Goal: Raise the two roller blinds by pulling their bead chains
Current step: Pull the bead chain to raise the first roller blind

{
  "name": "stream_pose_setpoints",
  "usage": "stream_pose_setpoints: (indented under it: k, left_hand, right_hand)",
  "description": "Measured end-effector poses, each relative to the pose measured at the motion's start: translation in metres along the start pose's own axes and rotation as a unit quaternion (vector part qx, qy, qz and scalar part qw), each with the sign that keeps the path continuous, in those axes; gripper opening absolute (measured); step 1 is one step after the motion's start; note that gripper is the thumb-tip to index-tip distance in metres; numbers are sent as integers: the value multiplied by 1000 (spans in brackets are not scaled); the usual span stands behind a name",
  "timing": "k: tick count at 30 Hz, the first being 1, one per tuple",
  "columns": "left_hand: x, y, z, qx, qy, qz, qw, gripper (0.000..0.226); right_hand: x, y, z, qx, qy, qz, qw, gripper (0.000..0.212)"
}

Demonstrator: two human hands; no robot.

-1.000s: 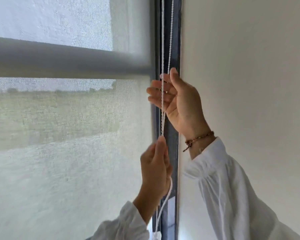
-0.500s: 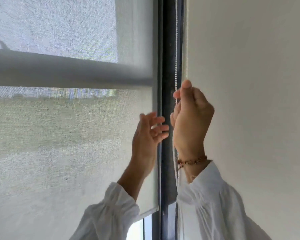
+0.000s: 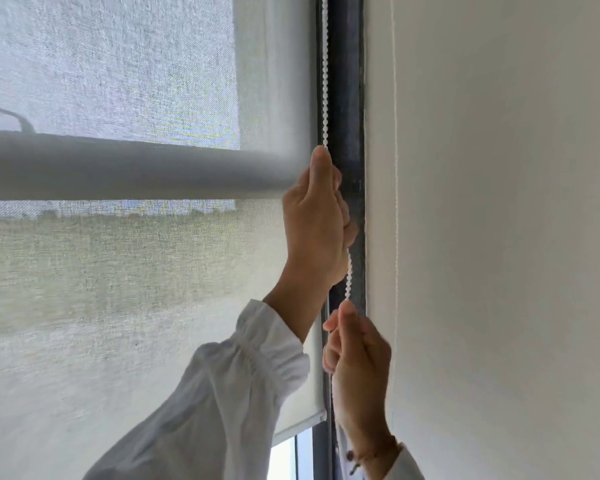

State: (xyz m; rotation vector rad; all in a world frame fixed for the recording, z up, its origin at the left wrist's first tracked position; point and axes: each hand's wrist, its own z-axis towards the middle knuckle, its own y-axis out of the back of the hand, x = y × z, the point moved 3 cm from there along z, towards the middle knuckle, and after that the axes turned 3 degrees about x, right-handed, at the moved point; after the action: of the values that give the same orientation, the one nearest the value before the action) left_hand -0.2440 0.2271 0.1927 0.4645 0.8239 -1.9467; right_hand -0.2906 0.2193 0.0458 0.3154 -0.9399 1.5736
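both hands grip the bead chain (image 3: 325, 81) beside the blind's edge (image 3: 314, 375).

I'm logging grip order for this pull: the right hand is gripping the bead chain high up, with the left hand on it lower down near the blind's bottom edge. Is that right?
Not quite: the hands are swapped. In the head view the left hand grips the bead chain high up, and the right hand, the one with the bracelet, holds it lower down, nearer the blind's bottom edge.
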Motion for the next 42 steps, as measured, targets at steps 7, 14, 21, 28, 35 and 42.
stream_pose_setpoints:
  k: [7,14,21,28,35,42]
  left_hand:
    - [24,17,-31,-8,-37,62,997,44]
    - [102,67,-108,-31,90,145,985,40]
    - [120,88,-114,-27,108,152,982,40]
    - [101,83,-75,8,144,31,989,50]
    - [40,58,-23,40,55,-21,997,46]
    - [1,13,-9,113,72,-47,990,28]
  right_hand:
    - [46,2,74,40,-90,96,990,52]
    - [96,-44,91,159,-54,90,982,23]
    - [80,-57,81,2,75,2,997,29]
    - [83,-40,70,-37,152,0,988,28]
    - [43,-25,26,-46,197,-65,977,20]
    - [4,-6,-16,-7,106,-52,993,41]
